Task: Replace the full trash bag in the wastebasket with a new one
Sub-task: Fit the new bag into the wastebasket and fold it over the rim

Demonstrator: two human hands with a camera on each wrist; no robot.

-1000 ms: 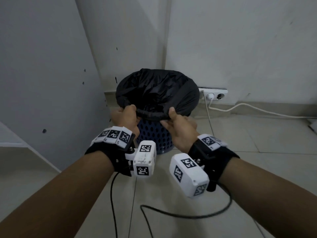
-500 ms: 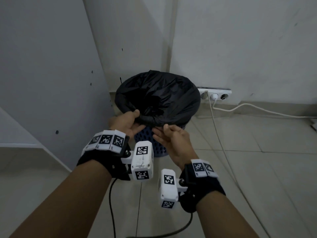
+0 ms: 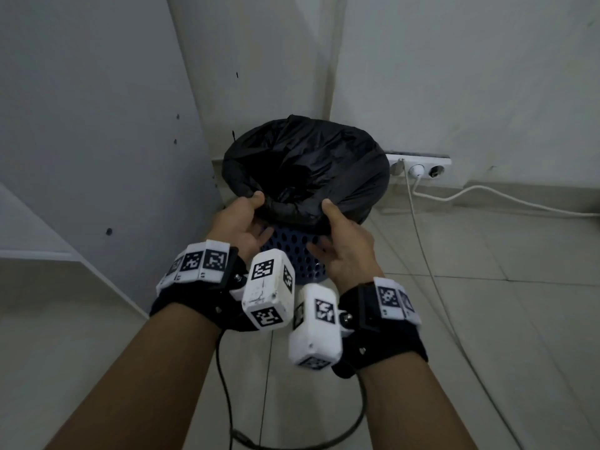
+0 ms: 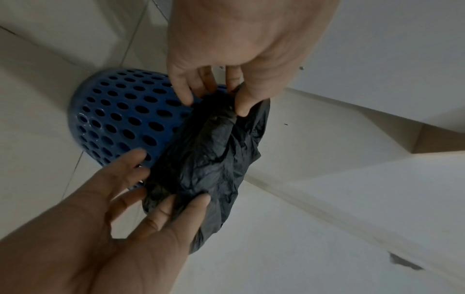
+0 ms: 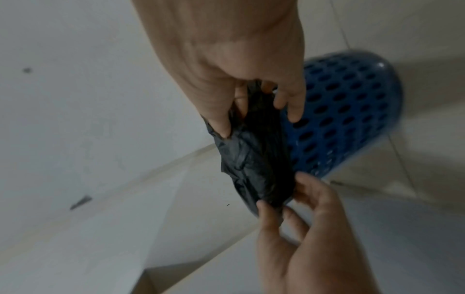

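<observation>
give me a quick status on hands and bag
Left hand and right hand both pinch black trash bag at near rim. Bag sits in blue wastebasket. Nothing blocking.

Indoor room corner: tiled floor (image 3: 487,319), wall socket (image 3: 422,168).

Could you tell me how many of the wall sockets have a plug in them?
1: of the wall sockets, the middle one holds a white plug, the right one is empty, and the left one is unclear.

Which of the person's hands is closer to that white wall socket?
Right. The right hand pinches the near rim of the black trash bag on the side toward the wall socket; the left hand grips the same rim farther from it.
</observation>
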